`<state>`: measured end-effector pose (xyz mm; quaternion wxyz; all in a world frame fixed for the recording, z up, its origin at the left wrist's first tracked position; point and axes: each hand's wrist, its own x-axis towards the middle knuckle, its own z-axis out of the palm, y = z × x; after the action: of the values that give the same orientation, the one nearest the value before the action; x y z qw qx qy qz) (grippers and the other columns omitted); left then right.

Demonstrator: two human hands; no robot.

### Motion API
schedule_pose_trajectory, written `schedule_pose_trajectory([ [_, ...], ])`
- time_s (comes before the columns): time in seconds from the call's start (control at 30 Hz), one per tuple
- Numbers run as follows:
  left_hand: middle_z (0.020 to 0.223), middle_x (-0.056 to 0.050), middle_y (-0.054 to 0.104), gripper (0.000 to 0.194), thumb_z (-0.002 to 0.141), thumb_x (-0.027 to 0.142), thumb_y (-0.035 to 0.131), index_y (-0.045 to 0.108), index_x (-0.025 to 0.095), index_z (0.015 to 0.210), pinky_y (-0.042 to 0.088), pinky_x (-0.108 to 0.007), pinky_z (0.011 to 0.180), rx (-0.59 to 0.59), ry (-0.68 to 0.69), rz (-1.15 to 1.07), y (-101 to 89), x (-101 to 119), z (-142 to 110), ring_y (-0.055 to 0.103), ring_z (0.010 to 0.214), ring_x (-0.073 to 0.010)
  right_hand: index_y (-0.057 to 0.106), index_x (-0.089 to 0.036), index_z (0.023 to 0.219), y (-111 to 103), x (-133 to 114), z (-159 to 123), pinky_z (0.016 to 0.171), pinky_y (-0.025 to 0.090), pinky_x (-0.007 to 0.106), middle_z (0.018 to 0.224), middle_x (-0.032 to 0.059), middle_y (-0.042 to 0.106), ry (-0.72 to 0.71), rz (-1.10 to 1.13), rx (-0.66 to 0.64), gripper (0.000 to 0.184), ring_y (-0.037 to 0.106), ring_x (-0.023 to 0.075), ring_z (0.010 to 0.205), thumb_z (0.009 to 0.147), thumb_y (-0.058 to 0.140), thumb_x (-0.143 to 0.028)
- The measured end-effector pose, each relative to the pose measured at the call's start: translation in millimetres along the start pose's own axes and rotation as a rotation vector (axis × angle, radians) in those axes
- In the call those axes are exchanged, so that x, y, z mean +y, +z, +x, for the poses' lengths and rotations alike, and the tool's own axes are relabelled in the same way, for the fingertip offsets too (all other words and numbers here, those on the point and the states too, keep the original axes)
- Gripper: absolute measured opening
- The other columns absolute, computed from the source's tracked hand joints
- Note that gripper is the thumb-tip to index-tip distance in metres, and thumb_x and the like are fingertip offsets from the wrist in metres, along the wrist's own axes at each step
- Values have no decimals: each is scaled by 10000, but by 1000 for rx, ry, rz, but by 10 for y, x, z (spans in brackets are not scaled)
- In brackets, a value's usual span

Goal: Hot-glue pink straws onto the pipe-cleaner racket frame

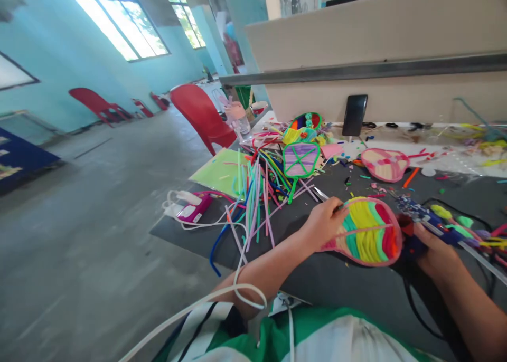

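Observation:
My left hand (325, 222) is closed on the edge of a paddle-shaped piece (370, 232) with a pink fuzzy rim. Rows of yellow, teal, red and pink pipe cleaners fill it, and a pink strip runs along its middle. Around a dark blue glue gun (414, 246) my right hand (435, 251) is wrapped, with the nozzle end close to the paddle's right rim. Whether they touch is unclear. A clear stick (481, 262) extends behind the gun. Just beyond my left hand lies a metal blade (320, 194).
Loose pipe cleaners (255, 198) spread over the dark table beside a green sheet (216, 174). Finished-looking paddles (301, 160) and a pink one (385, 164) lie farther back. A phone (355, 115) leans on the partition. A white cable (237, 277) crosses my left forearm from a purple power bank (194, 208).

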<state>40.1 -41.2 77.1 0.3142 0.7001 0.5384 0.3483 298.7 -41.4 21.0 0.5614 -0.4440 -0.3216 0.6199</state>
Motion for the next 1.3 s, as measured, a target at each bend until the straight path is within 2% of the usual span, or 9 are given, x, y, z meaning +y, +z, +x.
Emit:
schedule_pose_trajectory([
  [0.1,653,56,450,143,897,266,541,561,165,798,307,-221,597,-29,-13,-26,14,20,16,426,624,-91,770,-247,881,78,-14,-8,691,606,277,877,18,771,36,65,-32,315,722,202,761,618,841,-403],
  [0.4,660,50,415,230,890,377,503,558,168,813,299,-228,574,-96,-24,-91,58,3,111,383,620,-105,753,-229,925,101,-13,-40,782,589,359,920,42,779,43,101,-75,326,732,245,827,708,757,-473],
  [0.57,687,41,448,237,890,390,506,561,168,827,334,-224,602,-113,4,-93,66,76,108,409,648,-109,748,-237,923,134,-32,-100,777,588,379,892,36,782,67,122,-126,279,737,257,813,697,783,-398],
  [0.7,691,38,460,228,893,383,504,551,170,826,342,-220,596,-125,46,-102,58,113,96,420,652,-109,742,-231,839,110,-37,-81,745,594,383,824,32,781,70,130,-97,254,735,253,754,720,751,-455],
  [0.97,677,29,539,193,910,316,522,614,161,840,379,-227,609,-90,80,124,148,77,138,494,640,-113,774,-197,908,119,-125,-161,760,609,415,899,78,787,214,100,-157,296,747,297,805,637,796,-316],
  [1.03,735,6,606,191,911,327,550,641,165,868,427,-234,648,-105,76,175,161,43,157,558,688,-128,775,-219,963,94,-111,-137,752,617,407,951,74,785,222,62,-88,365,750,298,805,604,819,-265],
  [1.13,931,-62,680,297,887,342,612,619,157,1120,503,-281,770,-96,62,234,118,17,135,640,859,-186,784,-235,927,42,-69,-54,674,629,415,925,90,786,255,24,-13,383,748,339,797,549,839,-255],
  [1.23,1191,-142,622,490,864,346,651,519,158,1297,504,-373,945,-87,126,294,-11,67,1,612,1100,-256,785,-280,854,7,-53,-2,606,630,368,877,68,787,225,1,59,333,750,315,742,529,839,-232],
  [1.3,1269,-146,578,492,895,333,608,478,172,1341,481,-391,1013,-85,196,328,-162,101,-118,574,1184,-261,787,-289,863,4,-65,5,570,627,360,895,80,785,233,-15,82,363,746,313,722,507,839,-239],
])
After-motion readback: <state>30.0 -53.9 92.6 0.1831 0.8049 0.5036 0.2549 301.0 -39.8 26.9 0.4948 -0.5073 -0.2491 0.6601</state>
